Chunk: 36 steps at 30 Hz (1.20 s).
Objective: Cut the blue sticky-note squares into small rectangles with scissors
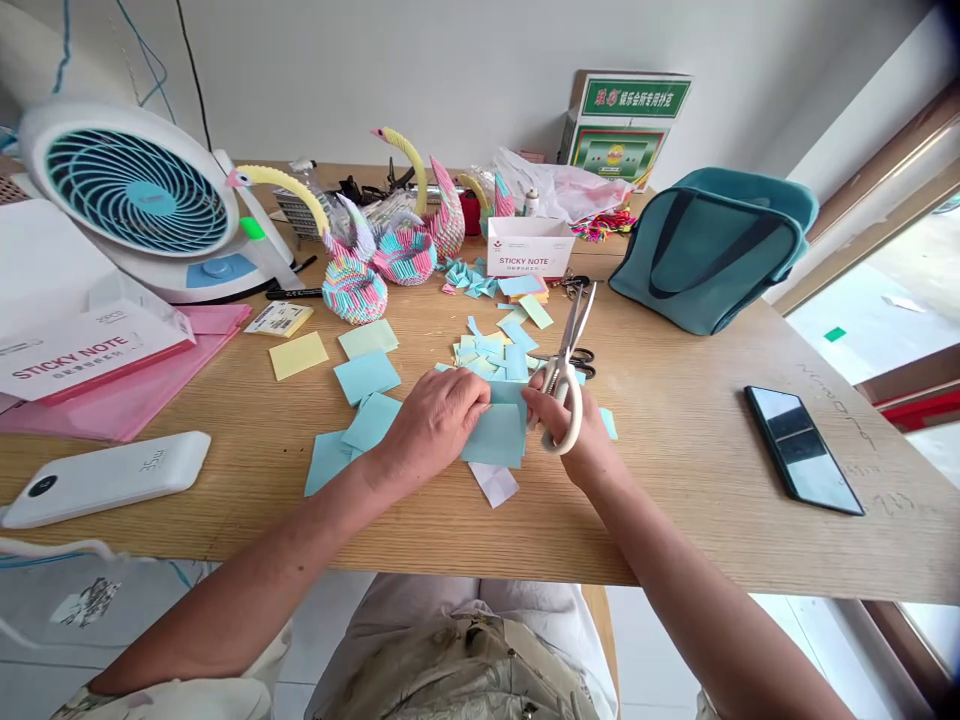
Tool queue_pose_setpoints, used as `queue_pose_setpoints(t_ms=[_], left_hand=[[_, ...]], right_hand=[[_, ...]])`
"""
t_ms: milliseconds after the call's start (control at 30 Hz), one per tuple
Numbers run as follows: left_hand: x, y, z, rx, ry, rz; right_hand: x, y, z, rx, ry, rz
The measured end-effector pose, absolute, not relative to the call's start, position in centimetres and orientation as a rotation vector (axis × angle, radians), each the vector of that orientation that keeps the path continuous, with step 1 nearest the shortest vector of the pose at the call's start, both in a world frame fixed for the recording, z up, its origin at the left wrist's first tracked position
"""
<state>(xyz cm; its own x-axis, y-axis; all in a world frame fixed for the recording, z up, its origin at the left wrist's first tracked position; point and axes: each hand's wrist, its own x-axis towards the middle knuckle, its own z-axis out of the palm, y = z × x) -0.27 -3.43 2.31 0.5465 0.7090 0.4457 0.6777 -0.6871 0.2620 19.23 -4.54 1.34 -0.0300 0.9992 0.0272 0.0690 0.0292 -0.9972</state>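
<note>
One lap (480, 600) in pale clothing sat below the table (675, 480)'s near edge. At near centre, one left hand (444, 412) pinched a blue paper (495, 437); one right hand (581, 445) gripped its right edge plus white scissors (564, 362). Loose blue sheets (367, 375) lay left.

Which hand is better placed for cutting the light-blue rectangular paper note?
Likely the right hand: it holds the white-handled metal scissors, blades pointing away from the light-blue note. The left hand shows no tool and grips the note, so could steady it.
</note>
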Motion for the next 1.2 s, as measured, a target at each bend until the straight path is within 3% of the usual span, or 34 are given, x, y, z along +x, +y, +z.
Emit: queue_pose_setpoints(t_ms=[333,700,967,1200], left_hand=[[-1.0,-3.7,1.3,2.279,1.103,1.192],[-3.3,-1.3,0.4,1.297,1.015,1.206],[-3.4,-0.7,0.3,1.077,1.014,1.202],[-3.4,-1.1,0.3,1.293,1.000,1.168]], right_hand=[[19.3,-4.1,1.1,-1.280,-1.308,1.061],[19.8,-3.2,0.5,-1.295,-1.202,1.051],[20.2,-3.0,-0.2,-1.218,-1.109,1.095],[20.1,-3.1,0.3,-1.238,-1.207,1.006]])
